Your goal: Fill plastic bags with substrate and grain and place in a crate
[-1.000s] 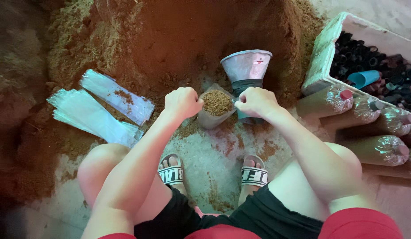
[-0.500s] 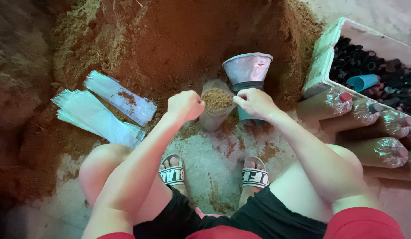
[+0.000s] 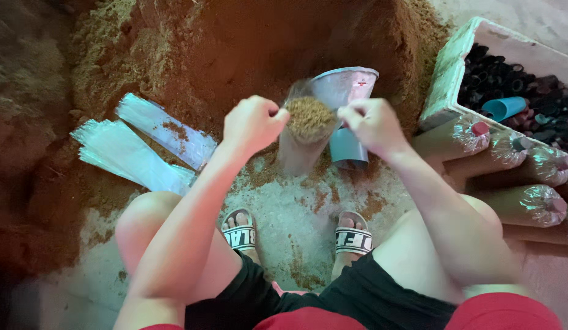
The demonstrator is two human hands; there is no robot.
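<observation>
Flat empty bags (image 3: pixel 143 146) lie well left of the filled bag (image 3: pixel 305 131); left hand (image 3: pixel 253 122) fingers pinch its left rim, right hand (image 3: pixel 372 125) fingers its right rim; funnel (image 3: pixel 348 113) just behind; box (image 3: pixel 455 79) far right.

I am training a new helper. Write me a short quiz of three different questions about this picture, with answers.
1. True or false: both hands grip the top edge of the clear bag.
2. What fills the bag? A) water B) brown sawdust C) black caps
3. Which side of the person has the flat empty bags?

Key:
1. True: left hand and right hand each pinch the edge.
2. B
3. The left side, on the sawdust pile.
</observation>
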